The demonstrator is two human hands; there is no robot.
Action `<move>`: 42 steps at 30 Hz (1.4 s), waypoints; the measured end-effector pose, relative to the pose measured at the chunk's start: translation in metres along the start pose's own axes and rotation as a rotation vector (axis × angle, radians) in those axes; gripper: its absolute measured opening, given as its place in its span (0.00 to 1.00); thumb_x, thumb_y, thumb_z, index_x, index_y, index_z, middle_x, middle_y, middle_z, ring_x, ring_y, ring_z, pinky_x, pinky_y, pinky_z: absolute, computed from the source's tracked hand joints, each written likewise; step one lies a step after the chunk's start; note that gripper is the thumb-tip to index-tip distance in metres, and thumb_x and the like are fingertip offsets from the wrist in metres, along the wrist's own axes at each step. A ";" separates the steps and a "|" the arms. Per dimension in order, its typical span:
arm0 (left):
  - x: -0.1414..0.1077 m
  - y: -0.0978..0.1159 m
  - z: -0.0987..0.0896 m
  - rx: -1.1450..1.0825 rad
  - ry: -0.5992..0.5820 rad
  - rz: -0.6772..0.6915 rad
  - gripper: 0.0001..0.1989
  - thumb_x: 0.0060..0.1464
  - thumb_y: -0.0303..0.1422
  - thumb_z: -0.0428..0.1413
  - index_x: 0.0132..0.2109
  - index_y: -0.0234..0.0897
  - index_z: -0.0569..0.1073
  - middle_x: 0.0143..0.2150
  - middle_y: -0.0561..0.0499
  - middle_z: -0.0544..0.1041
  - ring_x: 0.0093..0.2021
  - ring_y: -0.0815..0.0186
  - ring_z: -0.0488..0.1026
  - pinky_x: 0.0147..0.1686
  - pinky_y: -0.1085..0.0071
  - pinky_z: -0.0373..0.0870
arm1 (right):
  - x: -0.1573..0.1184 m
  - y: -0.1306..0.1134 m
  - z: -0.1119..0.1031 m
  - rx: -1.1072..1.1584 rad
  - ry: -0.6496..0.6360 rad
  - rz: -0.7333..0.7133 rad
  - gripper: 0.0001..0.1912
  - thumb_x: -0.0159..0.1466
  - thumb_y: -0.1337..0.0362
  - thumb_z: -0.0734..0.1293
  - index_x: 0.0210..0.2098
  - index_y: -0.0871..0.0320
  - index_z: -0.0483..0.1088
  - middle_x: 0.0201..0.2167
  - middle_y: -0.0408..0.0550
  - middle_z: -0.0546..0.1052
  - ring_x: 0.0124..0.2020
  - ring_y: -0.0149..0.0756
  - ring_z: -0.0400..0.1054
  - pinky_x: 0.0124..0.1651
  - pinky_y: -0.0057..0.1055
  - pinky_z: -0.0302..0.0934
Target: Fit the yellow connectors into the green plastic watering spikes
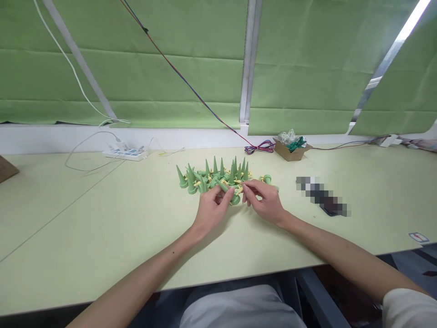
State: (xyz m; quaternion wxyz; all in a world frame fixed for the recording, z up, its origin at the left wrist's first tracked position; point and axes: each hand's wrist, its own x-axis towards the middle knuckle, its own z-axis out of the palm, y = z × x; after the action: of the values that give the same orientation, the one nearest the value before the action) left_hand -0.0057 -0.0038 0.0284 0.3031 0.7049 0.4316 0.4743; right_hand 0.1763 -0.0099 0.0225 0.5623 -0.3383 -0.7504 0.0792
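**Two bare hands working on small green cones at a bench**

Nearest, at 6 o'clock, is the wearer's lap in pale grey clothing [241,310]; the bare forearms reach over a pale yellow-green bench [102,237]. Clock directions run from between the hands.

The left hand [210,209] pinches a green, pointed, plastic-looking cone [222,185] between thumb and fingers, tilted, apparently to steady it for the other hand. The right hand [268,202] brings thumb and forefinger close together beside a small yellow plastic-looking piece [240,191]; whether it grips this, I cannot tell.

Just beyond, from 10 to 12 o'clock, lies a cluster of similar green cones [191,182] mixed with yellow bits. Several stand point up, probably because their wide round bases support them; the cluster seems kept close for easy reach.

At 3 o'clock is a dark, pixelated object [324,198]. Farther off are a white power strip [127,154] at 10, coiled red-and-blue wire [261,147] at 1, and an open brown cardboard box [289,152] near 2. Green blinds [177,77] hang behind.
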 end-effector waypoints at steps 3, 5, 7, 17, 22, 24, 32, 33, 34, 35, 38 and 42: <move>0.000 0.001 0.000 -0.009 -0.001 -0.008 0.20 0.60 0.48 0.56 0.28 0.36 0.68 0.21 0.56 0.67 0.19 0.72 0.61 0.20 0.73 0.57 | -0.001 0.001 0.000 -0.002 0.000 -0.025 0.08 0.71 0.66 0.61 0.41 0.57 0.73 0.28 0.47 0.77 0.24 0.30 0.71 0.29 0.29 0.70; 0.000 0.002 0.000 -0.017 0.002 -0.015 0.21 0.59 0.48 0.56 0.27 0.36 0.67 0.20 0.56 0.67 0.19 0.72 0.62 0.20 0.73 0.58 | -0.001 0.002 0.000 0.001 -0.003 -0.035 0.07 0.71 0.66 0.62 0.40 0.57 0.73 0.29 0.48 0.78 0.24 0.30 0.70 0.29 0.29 0.69; 0.000 0.003 0.000 -0.024 -0.002 -0.025 0.22 0.59 0.49 0.56 0.27 0.36 0.66 0.20 0.56 0.67 0.18 0.72 0.62 0.19 0.73 0.58 | -0.002 0.002 0.000 0.001 -0.009 -0.038 0.07 0.71 0.66 0.62 0.40 0.57 0.72 0.29 0.48 0.78 0.25 0.30 0.70 0.29 0.28 0.69; -0.001 0.002 0.000 -0.031 0.034 -0.015 0.21 0.60 0.48 0.55 0.29 0.36 0.68 0.21 0.56 0.67 0.18 0.73 0.62 0.19 0.73 0.58 | -0.001 0.004 -0.001 -0.031 -0.025 -0.064 0.06 0.70 0.65 0.63 0.39 0.57 0.73 0.29 0.48 0.77 0.26 0.32 0.71 0.29 0.29 0.68; 0.000 0.002 -0.001 -0.034 0.061 -0.001 0.20 0.60 0.48 0.55 0.31 0.35 0.70 0.21 0.56 0.67 0.18 0.73 0.62 0.19 0.73 0.58 | -0.001 0.005 0.000 -0.033 -0.086 -0.062 0.06 0.70 0.65 0.64 0.40 0.57 0.74 0.30 0.48 0.79 0.27 0.32 0.71 0.27 0.28 0.66; 0.000 0.002 -0.001 -0.027 0.062 0.011 0.19 0.61 0.47 0.56 0.32 0.35 0.71 0.21 0.56 0.68 0.18 0.72 0.62 0.19 0.73 0.59 | 0.000 0.005 0.001 -0.037 -0.099 -0.071 0.07 0.70 0.64 0.64 0.41 0.57 0.74 0.30 0.48 0.78 0.28 0.32 0.71 0.28 0.28 0.66; 0.001 -0.002 -0.001 -0.011 0.060 0.066 0.17 0.61 0.46 0.56 0.34 0.36 0.73 0.27 0.53 0.73 0.20 0.73 0.60 0.19 0.73 0.58 | -0.001 0.009 0.002 -0.020 -0.177 -0.068 0.08 0.71 0.65 0.64 0.44 0.57 0.75 0.32 0.49 0.79 0.30 0.32 0.70 0.29 0.28 0.66; 0.001 -0.002 -0.001 -0.003 0.059 0.072 0.17 0.61 0.46 0.55 0.33 0.35 0.72 0.28 0.52 0.73 0.20 0.74 0.59 0.19 0.73 0.58 | -0.001 0.010 0.002 -0.020 -0.186 -0.064 0.08 0.71 0.65 0.63 0.45 0.57 0.75 0.33 0.49 0.79 0.30 0.33 0.70 0.29 0.28 0.66; 0.001 -0.002 -0.001 0.008 0.057 0.077 0.18 0.61 0.45 0.55 0.32 0.35 0.72 0.29 0.52 0.74 0.20 0.74 0.59 0.19 0.73 0.58 | -0.001 0.010 0.002 -0.021 -0.196 -0.060 0.08 0.71 0.65 0.63 0.45 0.57 0.75 0.33 0.49 0.79 0.30 0.33 0.70 0.29 0.28 0.66; 0.001 -0.003 -0.001 0.021 0.052 0.081 0.18 0.61 0.45 0.55 0.31 0.35 0.71 0.30 0.51 0.74 0.20 0.74 0.59 0.20 0.73 0.58 | -0.001 0.011 0.002 -0.023 -0.205 -0.054 0.08 0.71 0.65 0.63 0.45 0.57 0.75 0.33 0.49 0.79 0.30 0.33 0.70 0.29 0.28 0.66; 0.000 -0.002 -0.001 0.056 0.030 0.087 0.17 0.62 0.44 0.55 0.32 0.35 0.71 0.31 0.51 0.76 0.21 0.74 0.59 0.20 0.74 0.58 | -0.001 0.011 0.002 -0.037 -0.219 -0.029 0.08 0.71 0.64 0.63 0.43 0.57 0.74 0.32 0.49 0.78 0.30 0.33 0.70 0.29 0.28 0.65; -0.002 -0.002 0.000 0.087 -0.031 0.080 0.12 0.63 0.42 0.54 0.39 0.37 0.73 0.29 0.52 0.75 0.21 0.72 0.64 0.22 0.73 0.61 | -0.001 0.013 0.002 -0.083 -0.217 0.017 0.09 0.71 0.64 0.62 0.40 0.58 0.74 0.29 0.48 0.77 0.28 0.34 0.69 0.30 0.30 0.64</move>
State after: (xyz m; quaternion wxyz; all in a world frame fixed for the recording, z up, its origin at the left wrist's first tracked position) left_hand -0.0070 -0.0046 0.0263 0.2595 0.7414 0.4184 0.4560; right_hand 0.1802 0.0002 0.0145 0.4626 -0.3573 -0.8065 0.0888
